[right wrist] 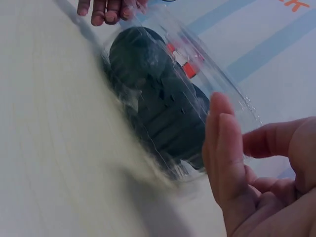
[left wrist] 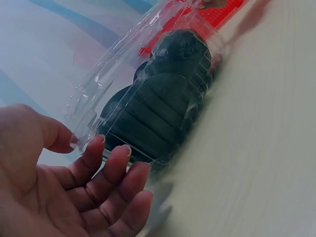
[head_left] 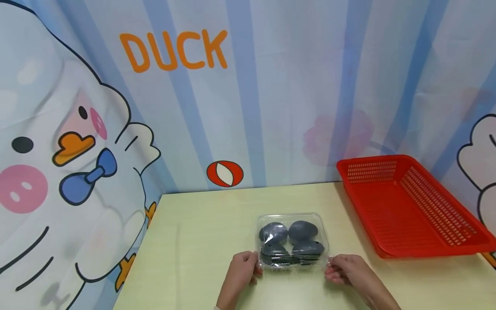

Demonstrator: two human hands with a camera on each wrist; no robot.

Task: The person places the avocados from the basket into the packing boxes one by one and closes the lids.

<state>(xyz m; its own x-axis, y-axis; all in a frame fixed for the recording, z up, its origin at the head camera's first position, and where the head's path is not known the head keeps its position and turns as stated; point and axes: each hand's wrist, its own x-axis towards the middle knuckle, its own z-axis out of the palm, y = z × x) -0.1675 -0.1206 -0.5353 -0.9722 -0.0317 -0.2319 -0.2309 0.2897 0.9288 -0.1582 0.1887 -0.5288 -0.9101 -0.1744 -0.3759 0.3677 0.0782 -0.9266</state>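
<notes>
A clear plastic clamshell box (head_left: pixel 292 269) stands on the table with several dark, smooth, egg-shaped items (head_left: pixel 303 231) inside. Its lid lies over them. At the near left corner my left hand (head_left: pixel 242 270) pinches the rim between thumb and forefinger, the other fingers loosely bent beside the wall. My right hand (head_left: pixel 350 272) pinches the rim at the near right corner. In the left wrist view, ribbed side walls show in front of the dark items (left wrist: pixel 158 108). The right wrist view shows my right thumb and forefinger on either side of the rim.
A red plastic basket (head_left: pixel 391 215) with slotted sides sits on the right of the pale table (head_left: pixel 201 241). Behind the table hangs a blue-striped cloth (head_left: pixel 286 99) with a duck print, and it also runs along the left side.
</notes>
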